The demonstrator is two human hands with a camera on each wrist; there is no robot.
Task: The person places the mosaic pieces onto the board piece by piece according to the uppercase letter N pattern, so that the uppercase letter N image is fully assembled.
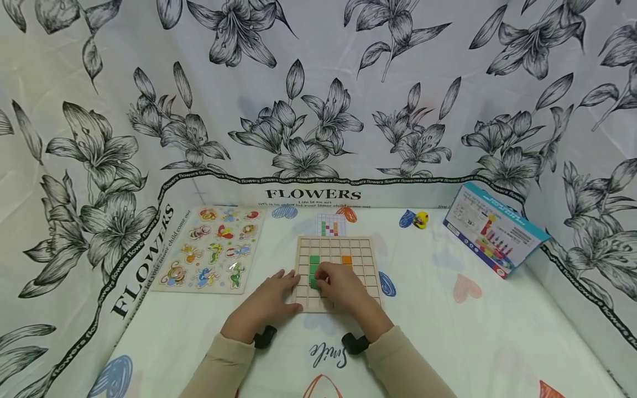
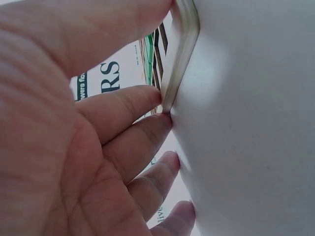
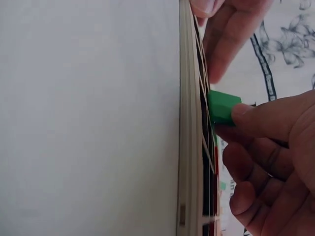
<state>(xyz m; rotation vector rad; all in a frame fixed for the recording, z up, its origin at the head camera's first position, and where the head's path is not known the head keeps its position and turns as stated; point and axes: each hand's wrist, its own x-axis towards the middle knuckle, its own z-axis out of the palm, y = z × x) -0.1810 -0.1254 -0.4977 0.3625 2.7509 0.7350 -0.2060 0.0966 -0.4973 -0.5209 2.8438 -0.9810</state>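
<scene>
A wooden grid board lies in front of me, with a column of green blocks on its left side and an orange block further right. Between thumb and index finger, my right hand pinches a green block close over the board; its other fingers curl beneath. My left hand rests at the board's left edge, fingers extended. In the left wrist view its fingertips touch the board's side and the table. The right hand covers part of the grid. Red shows at the board's surface in the right wrist view.
Behind the board lies a printed card with a coloured grid pattern. An insect picture puzzle lies to the left. A yellow toy duck and a printed box stand at the back right. A flower-printed curtain surrounds the table.
</scene>
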